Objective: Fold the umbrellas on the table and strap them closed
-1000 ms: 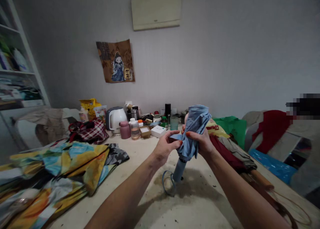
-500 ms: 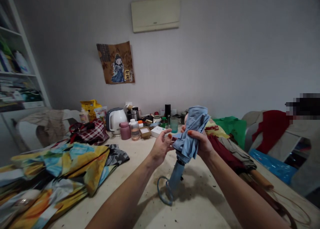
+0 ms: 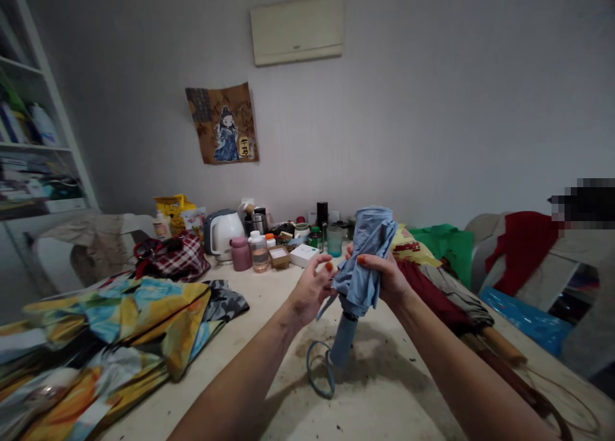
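Observation:
A folded light-blue umbrella [image 3: 366, 249] stands upright over the table [image 3: 384, 390], handle [image 3: 342, 338] down, its wrist loop [image 3: 318, 374] hanging near the tabletop. My right hand [image 3: 390, 279] is wrapped round the bunched canopy at mid-height. My left hand [image 3: 311, 288] is beside it on the left, fingertips pinching the umbrella's closing strap [image 3: 327, 303] at the edge of the fabric.
Colourful yellow and blue umbrella fabric [image 3: 110, 338] is piled at the left. A white kettle [image 3: 221, 232], bottles, cups and small boxes crowd the far table edge. Dark red and beige folded umbrellas [image 3: 446, 300] lie at the right. Another person sits at the far right.
The umbrella has tilted more upright, its handle shifting slightly right. My left hand's fingers moved from the canopy edge down to the strap. The view drifted a little.

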Demonstrator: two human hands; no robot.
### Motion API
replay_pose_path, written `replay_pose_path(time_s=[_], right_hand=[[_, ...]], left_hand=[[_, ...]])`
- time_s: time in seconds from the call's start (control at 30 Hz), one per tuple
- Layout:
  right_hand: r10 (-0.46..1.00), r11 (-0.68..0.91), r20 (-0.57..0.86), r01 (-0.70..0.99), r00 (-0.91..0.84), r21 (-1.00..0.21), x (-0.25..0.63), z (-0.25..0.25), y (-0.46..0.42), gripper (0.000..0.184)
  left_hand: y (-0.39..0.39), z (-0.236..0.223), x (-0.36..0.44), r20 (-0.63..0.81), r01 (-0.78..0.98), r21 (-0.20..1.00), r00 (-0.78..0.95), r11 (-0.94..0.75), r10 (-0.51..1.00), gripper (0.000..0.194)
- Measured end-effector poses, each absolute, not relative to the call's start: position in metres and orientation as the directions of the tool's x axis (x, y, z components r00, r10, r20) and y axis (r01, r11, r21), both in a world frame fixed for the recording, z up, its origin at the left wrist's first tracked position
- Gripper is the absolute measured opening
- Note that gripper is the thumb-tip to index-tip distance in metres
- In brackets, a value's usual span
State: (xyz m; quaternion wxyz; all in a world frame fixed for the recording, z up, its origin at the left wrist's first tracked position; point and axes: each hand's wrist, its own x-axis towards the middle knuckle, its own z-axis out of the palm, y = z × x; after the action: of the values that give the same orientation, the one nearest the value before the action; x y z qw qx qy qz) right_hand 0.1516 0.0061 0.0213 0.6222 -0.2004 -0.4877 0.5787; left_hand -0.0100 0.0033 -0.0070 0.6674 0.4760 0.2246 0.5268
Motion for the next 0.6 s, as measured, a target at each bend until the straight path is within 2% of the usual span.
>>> replay_pose_path(time_s=[0.1, 0.13, 0.23, 0.3, 0.37, 0.47, 0.53, 0.57, 0.6], right_hand=[[0.868, 0.254, 0.435, -0.539, -0.239, -0.803, 0.149, 0.018, 0.003, 0.030], [0.850, 0.246, 0.450, -0.549, -0.273, -0.799, 0.148, 0.017, 0.002, 0.030], [0.818, 0.253, 0.487, -0.569, -0.307, -0.783, 0.146, 0.016, 0.000, 0.031], [0.846, 0.279, 0.475, -0.559, -0.241, -0.780, 0.143, 0.016, 0.000, 0.035], [0.898, 0.328, 0.431, -0.519, -0.088, -0.789, 0.138, 0.017, 0.004, 0.038], [0.913, 0.407, 0.363, -0.405, 0.185, -0.818, 0.128, 0.015, 0.012, 0.038], [0.894, 0.430, 0.334, -0.361, 0.299, -0.828, 0.124, 0.013, 0.016, 0.038], [0.890, 0.430, 0.324, -0.353, 0.322, -0.831, 0.123, 0.013, 0.017, 0.038], [0.887, 0.434, 0.323, -0.353, 0.330, -0.829, 0.124, 0.013, 0.018, 0.037]], left_hand=[[0.001, -0.015, -0.007, 0.250, -0.466, 0.884, 0.548, 0.043, 0.798, 0.108], [0.001, -0.018, -0.004, 0.254, -0.450, 0.891, 0.600, 0.058, 0.759, 0.106], [-0.002, -0.026, 0.005, 0.210, -0.373, 0.925, 0.660, 0.072, 0.721, 0.081], [-0.003, -0.029, 0.011, 0.226, -0.353, 0.936, 0.590, -0.004, 0.775, 0.072], [-0.003, -0.029, 0.014, 0.297, -0.324, 0.934, 0.465, -0.152, 0.834, 0.073], [-0.003, -0.029, 0.018, 0.335, -0.040, 0.941, 0.257, -0.336, 0.906, 0.093], [-0.004, -0.028, 0.018, 0.328, 0.193, 0.914, 0.159, -0.355, 0.931, 0.107], [-0.004, -0.028, 0.017, 0.331, 0.246, 0.900, 0.151, -0.360, 0.931, 0.112], [-0.003, -0.027, 0.016, 0.338, 0.228, 0.899, 0.179, -0.373, 0.924, 0.114]])
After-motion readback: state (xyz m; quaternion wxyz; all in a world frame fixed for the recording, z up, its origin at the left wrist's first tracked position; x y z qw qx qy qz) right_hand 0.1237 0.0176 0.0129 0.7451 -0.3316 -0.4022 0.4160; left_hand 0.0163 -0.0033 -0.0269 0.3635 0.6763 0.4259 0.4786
